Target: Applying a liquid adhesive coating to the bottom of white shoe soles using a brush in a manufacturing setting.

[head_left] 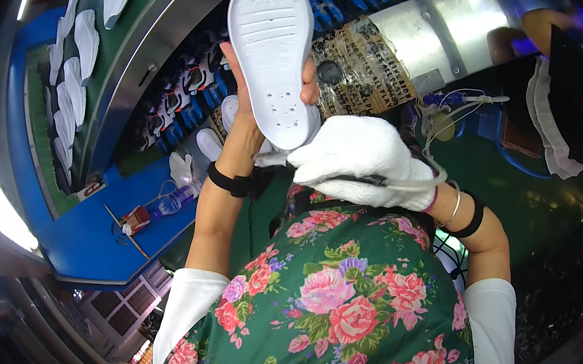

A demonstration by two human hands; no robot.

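Observation:
In my bare left hand [242,94] I hold a white shoe sole [267,50] upright, its patterned face toward me. Fingers wrap its left side, and the thumb is on its right edge. My right hand [359,154], in a white knit glove, is closed around a thin tool with a narrow grey tip [272,159]. That tip is by the lower end of the sole; whether it touches cannot be made out. From the tool a clear tube [406,183] runs back past my right wrist. More white soles [207,143] lie behind my left forearm.
At left, several white soles [86,43] line a green conveyor belt. A blue table [90,249] bears a bottle [170,203], a red container [135,220] and a white glove [180,168]. Shoe uppers [195,77] sit behind. Taped cardboard [362,68] covers a metal housing [446,27]. Another person's arm [537,29] shows upper right.

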